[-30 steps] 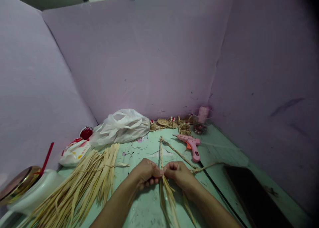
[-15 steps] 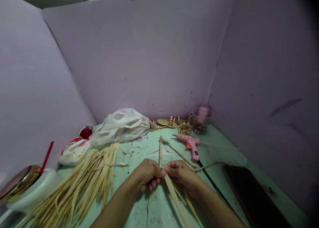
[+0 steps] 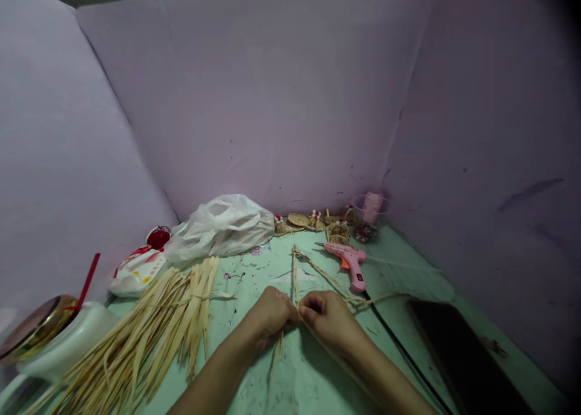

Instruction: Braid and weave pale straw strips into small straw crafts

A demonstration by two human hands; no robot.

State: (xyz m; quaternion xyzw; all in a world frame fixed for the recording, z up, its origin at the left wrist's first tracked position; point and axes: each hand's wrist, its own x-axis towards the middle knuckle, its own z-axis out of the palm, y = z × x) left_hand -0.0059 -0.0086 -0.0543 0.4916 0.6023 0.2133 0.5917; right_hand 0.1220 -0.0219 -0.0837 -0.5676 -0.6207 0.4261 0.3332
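A thin straw braid [image 3: 295, 279] runs toward me from a fixed point on the table, pulled fairly straight. At its near end my left hand [image 3: 273, 312] and my right hand [image 3: 324, 315] meet, both with fingers pinched on the braid and its flat strands. A loose strand [image 3: 276, 351] hangs below my left hand. Most other strands are hidden under my right hand and forearm. From the same far point a second length of braid [image 3: 324, 274] trails off to the right across the table.
On the left lies a bundle of dry straw strips [image 3: 172, 318], near a white plastic bag [image 3: 222, 224], a tissue pack [image 3: 138, 270] and a white jar [image 3: 68, 336]. A pink glue gun [image 3: 349, 261], its black cord [image 3: 403, 345] and a dark phone-like slab [image 3: 463, 354] are on the right. Woven ornaments [image 3: 313, 220] line the back.
My right hand has turned over more, and the strands that fanned out below it are now mostly covered. My left hand has rolled, its knuckles now upward. The view has shifted slightly.
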